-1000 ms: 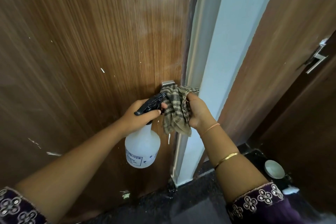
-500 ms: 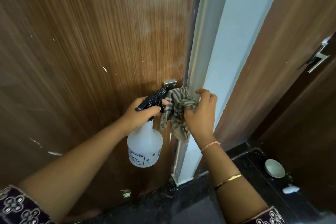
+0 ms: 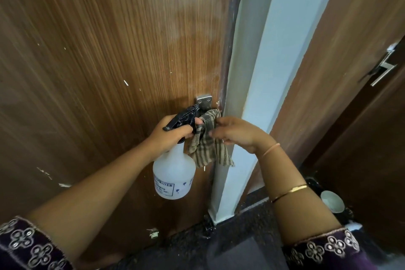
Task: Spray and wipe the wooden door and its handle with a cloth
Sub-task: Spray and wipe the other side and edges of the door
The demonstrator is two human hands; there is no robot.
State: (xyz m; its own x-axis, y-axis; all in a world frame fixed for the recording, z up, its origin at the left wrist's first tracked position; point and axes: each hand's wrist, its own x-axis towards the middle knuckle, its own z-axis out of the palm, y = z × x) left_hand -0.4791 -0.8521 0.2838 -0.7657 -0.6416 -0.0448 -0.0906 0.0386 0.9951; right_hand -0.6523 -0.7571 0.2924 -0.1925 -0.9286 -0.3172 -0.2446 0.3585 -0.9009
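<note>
Right hand (image 3: pixel 236 133) pinches cloth (image 3: pixel 208 147) against handle (image 3: pixel 204 101), beside left hand (image 3: pixel 168 133).

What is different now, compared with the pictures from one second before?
The right hand loosened its full grip on the brown checked cloth; now only its fingertips pinch it, and it drapes loosely over the metal door handle. Unchanged: the left hand grips the white plastic spray bottle.

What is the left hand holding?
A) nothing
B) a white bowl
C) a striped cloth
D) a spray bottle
D: the left hand grips the bottle by its black trigger top, while the right hand holds the cloth.
</note>
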